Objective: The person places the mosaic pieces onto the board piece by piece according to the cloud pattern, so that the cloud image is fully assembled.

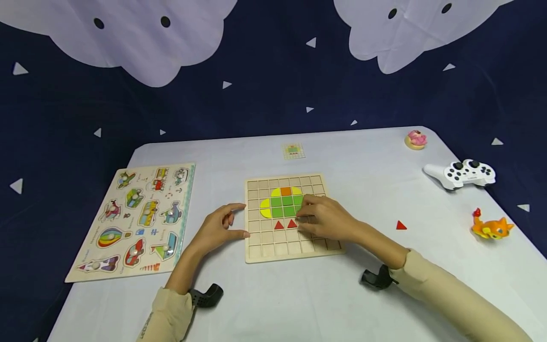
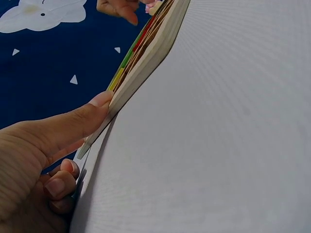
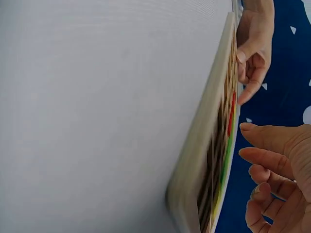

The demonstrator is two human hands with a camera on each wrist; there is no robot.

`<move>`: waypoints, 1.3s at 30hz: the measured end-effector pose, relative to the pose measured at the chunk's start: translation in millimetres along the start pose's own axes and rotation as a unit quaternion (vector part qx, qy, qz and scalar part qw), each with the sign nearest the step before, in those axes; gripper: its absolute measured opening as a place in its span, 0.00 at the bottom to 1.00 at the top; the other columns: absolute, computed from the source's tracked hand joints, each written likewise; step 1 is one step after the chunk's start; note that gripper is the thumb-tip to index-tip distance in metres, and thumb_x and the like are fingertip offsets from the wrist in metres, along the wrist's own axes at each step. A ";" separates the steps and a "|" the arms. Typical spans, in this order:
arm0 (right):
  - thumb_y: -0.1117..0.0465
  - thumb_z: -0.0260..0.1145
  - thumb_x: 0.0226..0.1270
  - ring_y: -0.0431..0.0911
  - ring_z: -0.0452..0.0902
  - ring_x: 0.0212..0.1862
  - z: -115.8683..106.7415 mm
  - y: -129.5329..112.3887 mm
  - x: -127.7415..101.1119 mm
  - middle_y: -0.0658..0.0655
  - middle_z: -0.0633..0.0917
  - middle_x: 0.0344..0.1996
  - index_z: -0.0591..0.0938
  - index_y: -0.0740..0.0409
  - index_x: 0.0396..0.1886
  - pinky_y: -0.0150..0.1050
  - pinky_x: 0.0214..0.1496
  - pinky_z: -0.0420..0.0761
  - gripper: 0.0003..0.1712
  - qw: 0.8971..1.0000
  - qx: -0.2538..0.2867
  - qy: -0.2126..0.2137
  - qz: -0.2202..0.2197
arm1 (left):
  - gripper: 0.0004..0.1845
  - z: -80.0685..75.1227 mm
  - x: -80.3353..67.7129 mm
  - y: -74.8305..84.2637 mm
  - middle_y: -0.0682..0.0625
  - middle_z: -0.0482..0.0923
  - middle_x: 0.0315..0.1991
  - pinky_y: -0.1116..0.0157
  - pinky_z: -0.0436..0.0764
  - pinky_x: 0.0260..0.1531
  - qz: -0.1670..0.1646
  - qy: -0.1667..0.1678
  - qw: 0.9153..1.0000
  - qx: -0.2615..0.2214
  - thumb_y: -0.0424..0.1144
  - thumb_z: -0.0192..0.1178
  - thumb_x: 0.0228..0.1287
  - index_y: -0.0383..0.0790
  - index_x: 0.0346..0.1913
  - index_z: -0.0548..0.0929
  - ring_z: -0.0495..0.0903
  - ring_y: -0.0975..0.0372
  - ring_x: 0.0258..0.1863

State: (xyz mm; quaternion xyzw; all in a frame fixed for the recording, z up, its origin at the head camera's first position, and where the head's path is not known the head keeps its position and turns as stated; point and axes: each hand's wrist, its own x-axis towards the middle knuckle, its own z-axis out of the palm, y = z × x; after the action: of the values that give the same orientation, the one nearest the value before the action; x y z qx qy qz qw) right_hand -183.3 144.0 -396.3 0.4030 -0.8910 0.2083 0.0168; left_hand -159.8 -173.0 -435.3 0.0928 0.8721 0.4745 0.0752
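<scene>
A wooden grid board (image 1: 266,253) lies mid-table, holding green squares (image 1: 283,206), yellow curved pieces (image 1: 266,208), an orange square (image 1: 285,191) and two red triangles (image 1: 278,225). My left hand (image 1: 215,229) touches the board's left edge with thumb and index finger spread apart; its other fingers are bent. Over the right half of the board is my right hand (image 1: 326,217), its fingertips beside the right-hand red triangle. The right wrist view shows a gap between thumb and index finger (image 3: 267,158), with nothing held. This hand hides some right-hand cells.
Right of the board lies a loose red triangle (image 1: 400,225). A small pattern card (image 1: 293,151) lies behind the board. At left is a picture puzzle (image 1: 147,221); at right are a white game controller (image 1: 461,175), an orange toy (image 1: 492,229) and a pink toy (image 1: 416,139).
</scene>
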 end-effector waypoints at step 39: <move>0.63 0.78 0.49 0.41 0.73 0.31 -76.2 93.0 -161.9 0.48 0.78 0.31 0.90 0.54 0.34 0.39 0.31 0.73 0.10 0.977 -0.112 0.015 0.183 | 0.40 -1.5 0.4 -1.2 0.48 0.65 0.31 0.68 0.64 0.32 0.007 -0.006 1.000 -0.015 0.37 0.79 0.46 0.38 0.65 0.76 0.64 0.59 0.31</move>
State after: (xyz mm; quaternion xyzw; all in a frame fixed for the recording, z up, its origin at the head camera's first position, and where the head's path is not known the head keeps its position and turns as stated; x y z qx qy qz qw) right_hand -152.0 343.1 -392.0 0.2255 -0.9670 0.1129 0.0371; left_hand -160.6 -174.8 -435.5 0.1006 0.8640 0.4870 0.0781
